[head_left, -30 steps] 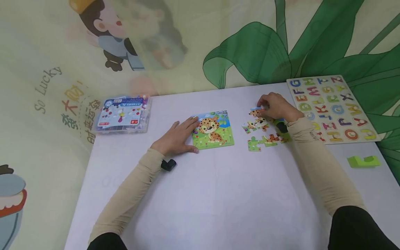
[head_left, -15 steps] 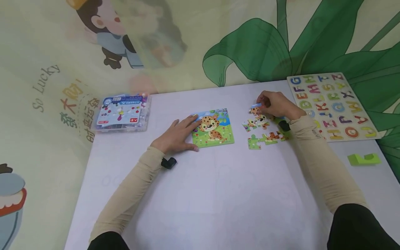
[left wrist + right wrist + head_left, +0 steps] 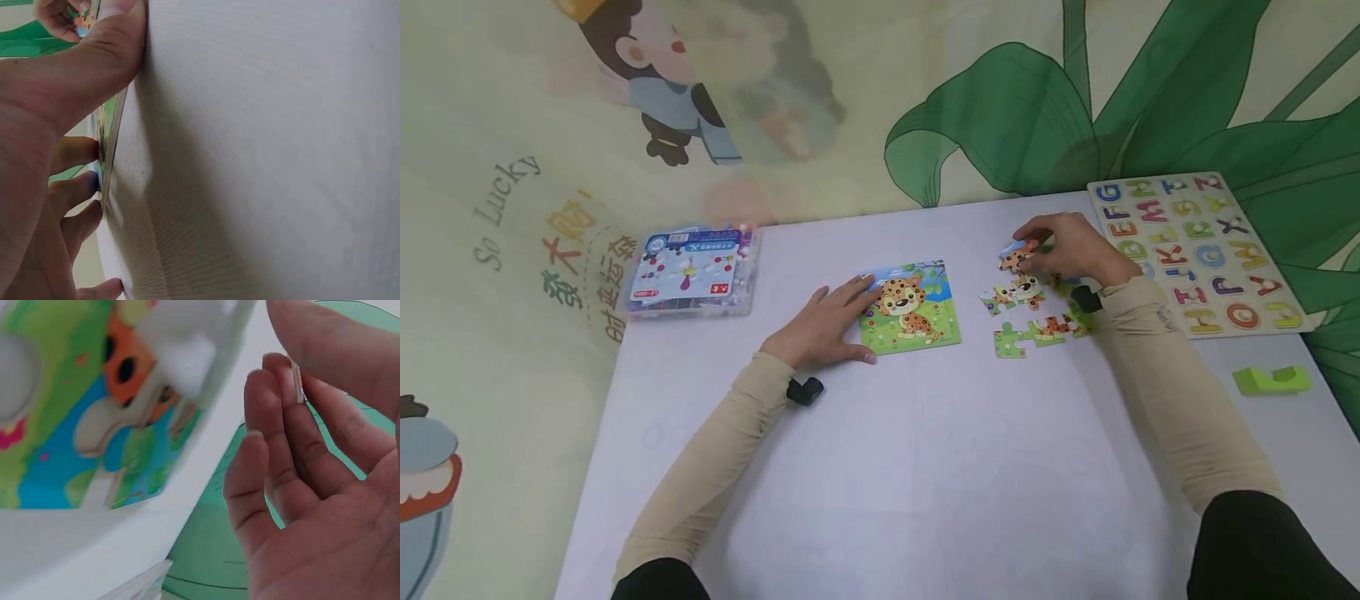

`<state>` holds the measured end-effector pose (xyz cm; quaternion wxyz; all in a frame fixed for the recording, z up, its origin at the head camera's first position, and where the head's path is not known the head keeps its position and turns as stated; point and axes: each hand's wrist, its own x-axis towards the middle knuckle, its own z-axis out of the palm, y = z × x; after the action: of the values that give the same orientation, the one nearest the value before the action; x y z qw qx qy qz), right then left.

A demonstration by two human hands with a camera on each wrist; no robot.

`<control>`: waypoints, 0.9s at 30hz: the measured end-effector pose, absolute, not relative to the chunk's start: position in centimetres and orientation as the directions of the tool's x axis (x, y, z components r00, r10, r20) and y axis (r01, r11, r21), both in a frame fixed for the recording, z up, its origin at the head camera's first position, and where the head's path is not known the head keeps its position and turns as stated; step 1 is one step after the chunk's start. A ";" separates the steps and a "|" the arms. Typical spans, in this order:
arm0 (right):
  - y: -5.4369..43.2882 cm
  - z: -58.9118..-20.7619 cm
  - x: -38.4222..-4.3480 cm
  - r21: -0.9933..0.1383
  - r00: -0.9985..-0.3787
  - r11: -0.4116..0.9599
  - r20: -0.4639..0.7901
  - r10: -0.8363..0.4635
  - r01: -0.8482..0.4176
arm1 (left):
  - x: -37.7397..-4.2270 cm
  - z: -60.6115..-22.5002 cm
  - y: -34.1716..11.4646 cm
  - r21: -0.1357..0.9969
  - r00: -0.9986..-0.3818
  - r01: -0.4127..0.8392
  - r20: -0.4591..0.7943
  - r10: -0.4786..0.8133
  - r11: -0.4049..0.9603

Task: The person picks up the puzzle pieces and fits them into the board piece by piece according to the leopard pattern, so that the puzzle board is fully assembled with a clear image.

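Observation:
My left hand point(image 3: 823, 333) rests with spread fingers along the left edge of a square leopard picture board point(image 3: 916, 321). In the left wrist view the thumb point(image 3: 94, 62) and fingertips point(image 3: 84, 150) touch the board's rim. Over to the right, my right hand point(image 3: 1075, 250) pinches a spotted jigsaw piece point(image 3: 1015, 258) with a blue corner between thumb and fingers. Just below it lie joined leopard-face pieces point(image 3: 1024, 290), a green corner piece point(image 3: 1009, 342) and a green-and-orange piece point(image 3: 1051, 330). In the right wrist view the held piece point(image 3: 297, 381) shows only its thin edge.
A wooden alphabet board point(image 3: 1210, 258) lies at the back right, close beyond my right wrist. A light green block point(image 3: 1272, 381) sits near the table's right edge. At the back left stands a clear plastic box point(image 3: 692, 275) of beads. A printed curtain point(image 3: 850, 100) hangs behind the table.
My right hand has raised and tilted the jigsaw piece slightly, shifting a little upward in the head view. The left hand stays on the picture board.

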<state>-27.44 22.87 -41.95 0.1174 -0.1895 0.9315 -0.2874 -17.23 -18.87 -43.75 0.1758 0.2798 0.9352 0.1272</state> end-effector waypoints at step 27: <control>8.4 -44.0 -27.2 -0.677 -0.802 0.621 -0.077 -0.593 -0.394 | -17.7 -43.2 -18.5 0.323 -0.781 0.479 -0.269 0.564 0.816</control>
<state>-27.21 8.37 -43.99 0.1483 -0.2778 0.8881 -0.3349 -17.68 -18.55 -43.17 0.1790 0.2785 0.9360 0.1192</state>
